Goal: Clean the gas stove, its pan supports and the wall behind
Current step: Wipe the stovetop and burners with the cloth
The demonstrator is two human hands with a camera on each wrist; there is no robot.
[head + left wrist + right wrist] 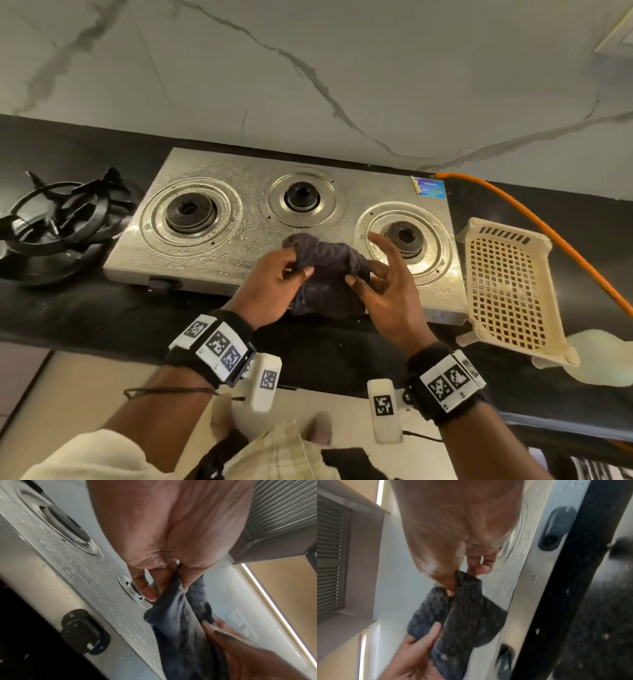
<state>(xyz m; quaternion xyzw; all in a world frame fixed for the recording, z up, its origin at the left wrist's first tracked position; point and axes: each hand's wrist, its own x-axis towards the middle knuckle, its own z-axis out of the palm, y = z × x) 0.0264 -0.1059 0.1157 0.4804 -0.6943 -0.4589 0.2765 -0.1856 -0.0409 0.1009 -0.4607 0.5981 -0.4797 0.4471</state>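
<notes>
A steel three-burner gas stove (239, 236) sits on the black counter, its top wet with droplets and its pan supports off. Those black pan supports (58, 226) lie piled to the stove's left. Both hands hold a dark grey cloth (325, 274) above the stove's front edge, between the middle and right burners. My left hand (274, 287) pinches the cloth's left side (173, 599) between thumb and fingers. My right hand (380, 291) pinches its right side (464, 592) with thumb and forefinger, the other fingers spread. The white marbled wall (308, 85) rises behind.
A cream plastic basket (507, 284) lies tipped on the counter right of the stove. An orange gas hose (534, 219) runs from the stove's back right corner along the counter. Black control knobs (84, 631) line the stove's front face.
</notes>
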